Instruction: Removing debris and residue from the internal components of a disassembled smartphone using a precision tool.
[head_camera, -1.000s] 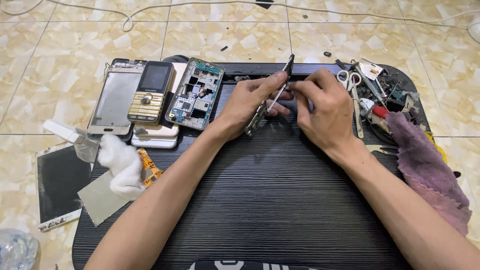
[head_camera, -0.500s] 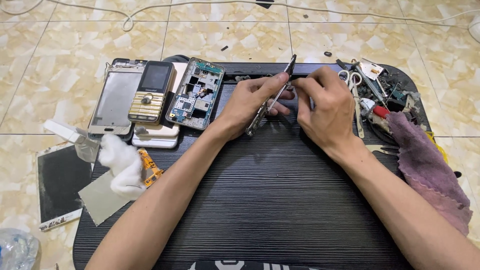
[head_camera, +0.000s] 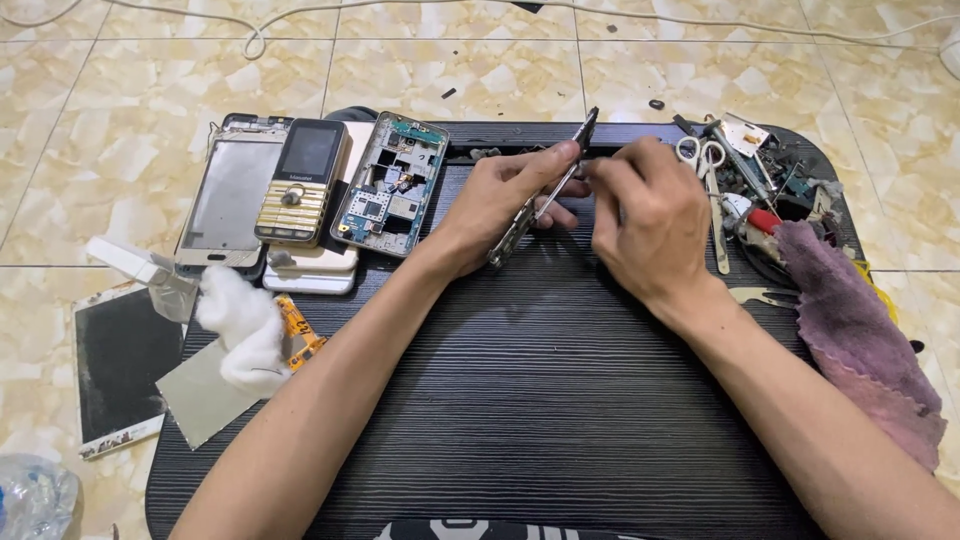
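Black ribbed bench (head_camera: 520, 400) carries the work: a thin phone part (head_camera: 545, 195) is held on edge above its far side. Taking it apart looks to be the step in hand; next needs a steady, fine pull. Left hand (head_camera: 500, 200) fingers are closed around the part; right hand (head_camera: 645, 215) fingers pinch narrowly at its upper edge.

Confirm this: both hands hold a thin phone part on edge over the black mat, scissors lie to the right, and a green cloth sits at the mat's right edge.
One detail is wrong: the cloth is purple, not green, as the head view shows. The rest stands: the left hand and right hand hold the thin phone part on edge over the black mat, and the scissors lie to the right.
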